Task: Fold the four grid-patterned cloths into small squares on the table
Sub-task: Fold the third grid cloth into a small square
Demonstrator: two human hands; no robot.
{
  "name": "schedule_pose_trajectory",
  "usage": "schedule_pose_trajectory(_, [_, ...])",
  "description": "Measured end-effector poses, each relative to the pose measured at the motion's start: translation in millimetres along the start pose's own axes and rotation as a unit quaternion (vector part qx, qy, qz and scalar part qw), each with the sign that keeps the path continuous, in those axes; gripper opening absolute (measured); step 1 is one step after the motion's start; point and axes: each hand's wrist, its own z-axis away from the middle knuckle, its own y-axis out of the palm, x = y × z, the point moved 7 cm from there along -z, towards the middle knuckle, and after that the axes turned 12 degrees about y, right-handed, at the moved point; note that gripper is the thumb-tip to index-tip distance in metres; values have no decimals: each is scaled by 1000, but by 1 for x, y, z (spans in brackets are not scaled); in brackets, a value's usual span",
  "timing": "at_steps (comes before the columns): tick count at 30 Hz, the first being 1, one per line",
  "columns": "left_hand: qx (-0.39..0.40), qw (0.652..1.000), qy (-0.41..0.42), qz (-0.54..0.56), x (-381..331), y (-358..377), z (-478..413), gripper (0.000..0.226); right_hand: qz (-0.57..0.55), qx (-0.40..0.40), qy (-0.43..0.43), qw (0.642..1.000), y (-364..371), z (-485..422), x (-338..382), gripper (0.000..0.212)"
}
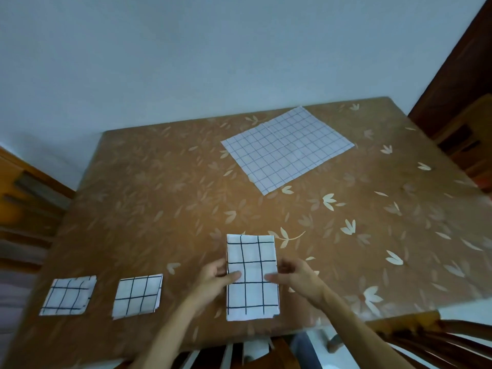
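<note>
A white cloth with a dark grid [251,275] lies folded into a long narrow strip near the table's front edge. My left hand [217,275] pinches its left edge at mid-length, thumb on top. My right hand [294,275] pinches the right edge opposite. Two folded square cloths lie to the left: one [138,295] near the strip, the other [68,296] at the far left. A fourth cloth [286,147], with a finer blue grid, lies spread flat at the back of the table.
The table [159,209] wears a brown cover with a pale leaf print. Wooden chairs stand at the right [463,145], at the front right [426,339] and at the left [24,198]. A plain wall rises behind the table.
</note>
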Motion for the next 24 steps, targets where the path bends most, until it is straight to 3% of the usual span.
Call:
schedule_pose_trajectory(4, [-15,999,-36,13,-2,-4,14,32,-2,16,18,1000,14,4,-1,18])
schedule_pose_trajectory(8, [-22,998,-60,2,6,-18,24,43,-2,4,12,1000,17,4,-1,21])
schedule_pose_trajectory(19, [-67,990,-19,120,0,-30,32,18,-85,17,28,996,30,2,0,29])
schedule_pose_trajectory(24, [-70,989,-18,133,0,-38,32,31,-125,24,42,991,31,-1,1,31])
